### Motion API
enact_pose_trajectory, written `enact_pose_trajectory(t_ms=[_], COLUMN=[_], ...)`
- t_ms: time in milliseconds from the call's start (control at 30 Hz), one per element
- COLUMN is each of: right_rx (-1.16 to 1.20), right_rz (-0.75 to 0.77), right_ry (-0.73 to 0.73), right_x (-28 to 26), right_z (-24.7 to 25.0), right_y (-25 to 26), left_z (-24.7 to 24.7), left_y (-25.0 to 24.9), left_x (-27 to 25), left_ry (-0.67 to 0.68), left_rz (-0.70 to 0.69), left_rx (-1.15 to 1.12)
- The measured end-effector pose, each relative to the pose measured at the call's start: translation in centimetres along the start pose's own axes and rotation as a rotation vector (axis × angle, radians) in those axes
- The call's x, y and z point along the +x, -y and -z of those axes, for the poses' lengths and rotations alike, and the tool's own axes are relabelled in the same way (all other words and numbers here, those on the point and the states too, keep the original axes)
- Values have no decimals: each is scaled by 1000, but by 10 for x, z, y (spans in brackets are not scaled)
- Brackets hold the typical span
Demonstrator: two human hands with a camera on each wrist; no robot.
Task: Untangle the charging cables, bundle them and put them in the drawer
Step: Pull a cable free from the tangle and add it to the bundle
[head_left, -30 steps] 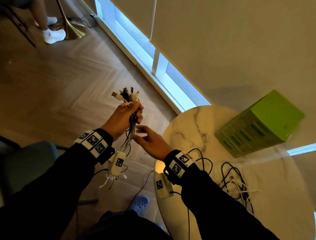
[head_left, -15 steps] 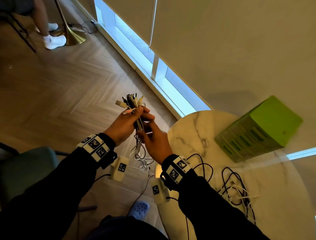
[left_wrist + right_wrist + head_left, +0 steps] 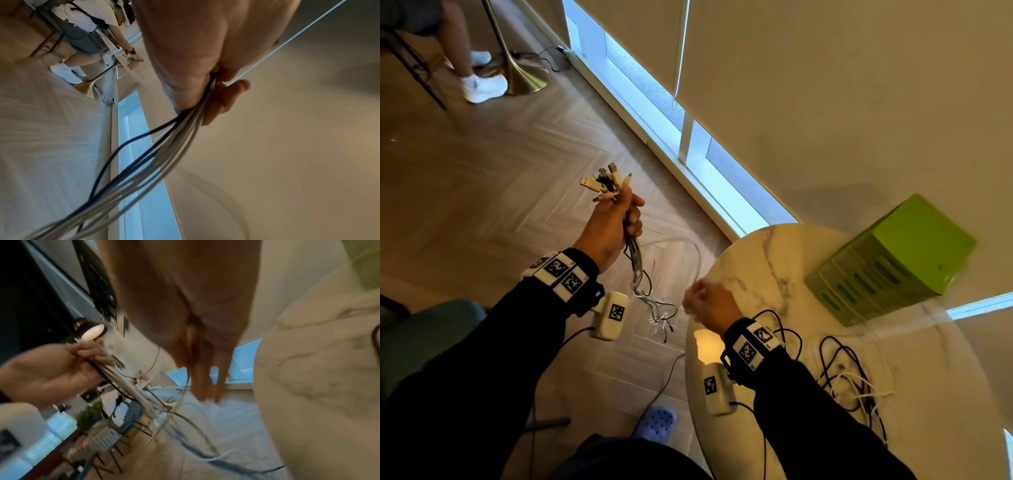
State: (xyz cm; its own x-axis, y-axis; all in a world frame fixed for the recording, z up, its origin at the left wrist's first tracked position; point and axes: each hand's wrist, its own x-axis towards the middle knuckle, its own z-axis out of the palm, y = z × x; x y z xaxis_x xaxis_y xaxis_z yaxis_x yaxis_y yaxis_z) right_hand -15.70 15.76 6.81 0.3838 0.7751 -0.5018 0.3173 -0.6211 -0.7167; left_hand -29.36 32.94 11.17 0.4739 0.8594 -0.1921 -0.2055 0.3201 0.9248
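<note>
Left hand point(image 3: 608, 229) grips a cable bundle point(image 3: 635, 260), plugs above its fist. Right hand point(image 3: 708, 303), blurred, pinches one white cable point(image 3: 690, 251) beside the tabletop point(image 3: 763, 260)

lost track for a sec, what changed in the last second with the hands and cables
The right hand left the bundle and swept back toward the table, seemingly drawing one pale cable out in an arc; blur hides its grip. The left hand kept gripping the bundle, plugs up. The loose cables and green drawer unit stayed put on the table.
</note>
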Motion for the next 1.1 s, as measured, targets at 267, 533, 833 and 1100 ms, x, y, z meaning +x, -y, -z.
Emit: enact_pose_trajectory(t_ms=[267, 533, 833, 1100], right_rx=[-243, 484, 841, 812], right_rz=[331, 355, 273, 247], right_ry=[2, 53, 226, 202], right_x=[2, -10, -27, -52], right_z=[8, -19, 3, 30], right_y=[33, 84, 95, 106], left_z=[-15, -15, -5, 20], left_y=[-2, -14, 3, 27], left_x=[-23, -29, -36, -7], left_ry=[239, 363, 721, 541], left_rz=[72, -148, 184, -99], left_rx=[164, 721, 323, 1297])
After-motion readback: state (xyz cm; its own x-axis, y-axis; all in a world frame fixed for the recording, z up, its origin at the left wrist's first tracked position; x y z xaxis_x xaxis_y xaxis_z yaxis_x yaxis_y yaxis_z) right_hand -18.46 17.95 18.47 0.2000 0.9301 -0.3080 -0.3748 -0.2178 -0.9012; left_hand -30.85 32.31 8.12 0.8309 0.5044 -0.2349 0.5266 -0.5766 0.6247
